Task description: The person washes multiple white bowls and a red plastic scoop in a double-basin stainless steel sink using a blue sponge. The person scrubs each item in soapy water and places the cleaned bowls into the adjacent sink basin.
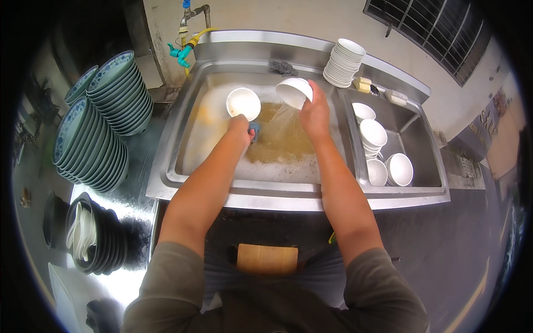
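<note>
My left hand [240, 126] grips a white bowl [244, 103] by its near rim, its inside facing up. A blue scrubbing pad or cloth [254, 132] is tucked against the same hand. In my right hand [315, 112] is a second white bowl [292, 92], tipped to the left, with water streaming from it. Both bowls are over the large basin of a stainless steel sink [266, 187]. Murky, foamy water [281, 137] fills this basin and hides whatever lies beneath it.
Several white bowls [372, 133] sit in the smaller right basin. A stack of small white dishes [344, 62] and a steel wool scrubber [283, 68] rest along the back ledge. Tall stacks of green-blue bowls [120, 98] and black bowls holding white spoons [83, 233] stand left. A turquoise tap [182, 54] hangs back left.
</note>
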`<action>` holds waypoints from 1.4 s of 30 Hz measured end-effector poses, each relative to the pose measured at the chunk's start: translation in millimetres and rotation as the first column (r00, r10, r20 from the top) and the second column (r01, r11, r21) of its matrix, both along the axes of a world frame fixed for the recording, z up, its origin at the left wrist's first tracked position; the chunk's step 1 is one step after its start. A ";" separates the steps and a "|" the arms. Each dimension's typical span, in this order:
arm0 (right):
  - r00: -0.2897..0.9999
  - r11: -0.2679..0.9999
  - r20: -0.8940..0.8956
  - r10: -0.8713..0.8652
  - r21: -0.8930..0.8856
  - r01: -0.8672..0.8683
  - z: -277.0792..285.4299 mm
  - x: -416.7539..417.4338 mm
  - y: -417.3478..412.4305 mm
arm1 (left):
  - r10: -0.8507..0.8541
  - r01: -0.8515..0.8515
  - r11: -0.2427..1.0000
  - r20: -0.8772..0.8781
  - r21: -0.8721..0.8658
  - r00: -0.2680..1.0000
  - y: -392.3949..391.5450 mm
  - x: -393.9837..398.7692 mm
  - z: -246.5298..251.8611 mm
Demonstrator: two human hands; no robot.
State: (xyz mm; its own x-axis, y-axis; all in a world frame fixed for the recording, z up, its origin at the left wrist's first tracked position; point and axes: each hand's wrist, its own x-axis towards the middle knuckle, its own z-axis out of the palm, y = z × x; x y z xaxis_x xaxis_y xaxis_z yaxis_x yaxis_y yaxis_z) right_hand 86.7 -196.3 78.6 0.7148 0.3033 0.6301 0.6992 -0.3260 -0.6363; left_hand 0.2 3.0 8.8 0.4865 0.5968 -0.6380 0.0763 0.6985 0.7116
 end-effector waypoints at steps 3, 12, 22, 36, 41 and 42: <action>0.999 0.999 0.037 -0.038 -0.022 0.039 4.2 0.9 -6.9 | -0.020 0.020 1.000 0.007 -0.004 1.000 1.1 -2.5 1.7; 0.982 0.968 0.106 -0.154 0.214 0.129 6.4 20.8 -27.0 | -0.135 0.125 0.959 0.024 0.253 0.991 9.4 -3.8 1.2; 0.978 0.970 -0.066 -0.200 0.129 0.207 31.2 48.5 -38.9 | -0.324 0.380 0.385 -0.262 0.841 0.909 3.2 0.7 -12.7; 0.806 0.928 -0.461 -0.371 -0.176 0.327 82.0 111.5 -376.9 | -0.484 0.539 0.192 -0.399 0.820 0.779 -2.2 2.0 -25.9; 0.758 0.951 -0.606 -0.242 -0.302 0.061 74.1 92.7 -408.4 | -0.473 0.628 0.115 -0.514 0.770 0.716 1.3 2.8 -26.8; 0.762 0.935 -0.595 -0.255 -0.353 0.037 72.9 89.1 -408.5 | -0.462 0.664 0.107 -0.555 0.740 0.692 2.9 2.0 -26.8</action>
State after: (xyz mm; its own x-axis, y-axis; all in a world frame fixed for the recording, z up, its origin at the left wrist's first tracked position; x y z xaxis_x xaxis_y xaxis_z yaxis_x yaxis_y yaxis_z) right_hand 175.9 -604.8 151.5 0.9634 0.2566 -0.0777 0.1091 -0.6399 -0.7607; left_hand 2.2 5.9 -18.0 0.9134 0.4009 -0.0709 0.3157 -0.5873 0.7453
